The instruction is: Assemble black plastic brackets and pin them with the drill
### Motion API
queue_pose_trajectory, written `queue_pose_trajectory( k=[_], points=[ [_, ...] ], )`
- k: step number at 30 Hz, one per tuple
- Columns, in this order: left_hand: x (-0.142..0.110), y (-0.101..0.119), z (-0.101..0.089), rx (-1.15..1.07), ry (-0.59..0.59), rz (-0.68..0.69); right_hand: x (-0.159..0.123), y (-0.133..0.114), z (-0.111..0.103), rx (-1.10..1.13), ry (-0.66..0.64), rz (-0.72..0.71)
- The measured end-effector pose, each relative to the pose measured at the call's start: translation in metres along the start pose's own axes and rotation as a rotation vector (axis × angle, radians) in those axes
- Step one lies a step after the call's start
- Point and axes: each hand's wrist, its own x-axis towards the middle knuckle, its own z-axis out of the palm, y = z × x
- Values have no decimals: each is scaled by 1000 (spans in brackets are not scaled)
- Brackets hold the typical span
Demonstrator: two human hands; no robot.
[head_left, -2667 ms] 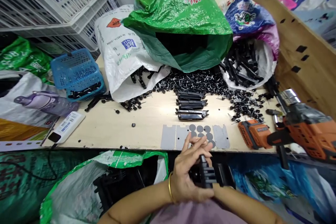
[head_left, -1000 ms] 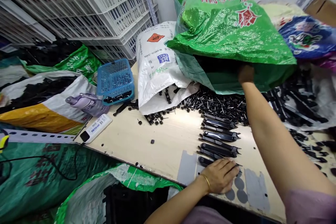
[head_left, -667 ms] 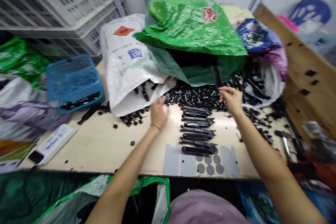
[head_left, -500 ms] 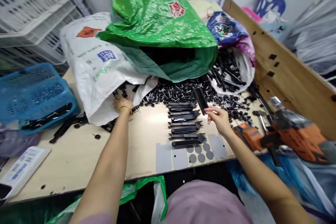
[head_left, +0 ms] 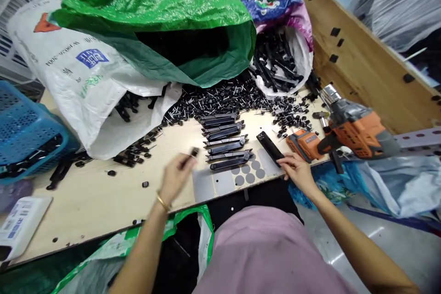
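Over the front part of the table, my left hand (head_left: 176,178) is closed on a small black part (head_left: 193,152), blurred by motion. My right hand (head_left: 296,170) pinches the near end of a long black plastic piece (head_left: 269,147), which slants down toward the grey patches at the table's edge. Between the hands lies a column of several black arm-like assemblies (head_left: 227,147), side by side. Behind them spreads a heap of small black parts with metal pins (head_left: 220,98).
A green bag (head_left: 155,4), a white sack (head_left: 76,64) and a blue-purple bag (head_left: 275,4) lie open across the back. An orange cordless drill (head_left: 358,128) rests at the right, near a wooden board (head_left: 344,36). A blue basket (head_left: 31,133) stands at the left.
My left hand has come out of the white sack, toward me and to the right, with a small black part. My right hand has lowered the long black piece toward the table's front edge.
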Motion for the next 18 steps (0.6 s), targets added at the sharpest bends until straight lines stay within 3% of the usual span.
queue_pose_trajectory(
  k=[2,4,7,9,11,14,18],
  points=[
    [-44,27,44,-48,-261,191,-12,6,-4,-291,36,-112],
    [-68,46,76,39,-233,345,-21,5,-7,-538,11,-193],
    [-63,56,93,244,-151,471,-25,-9,-8,-802,-33,-296],
    [-45,55,92,338,-190,521,-13,-25,-1,-825,-20,-381],
    [-27,54,91,401,-244,561,14,-43,16,-710,-23,-475],
    [-11,52,100,473,-295,574,75,-67,57,-484,-44,-578],
    [-9,46,116,552,-308,551,147,-80,114,-442,-64,-655]
  ],
)
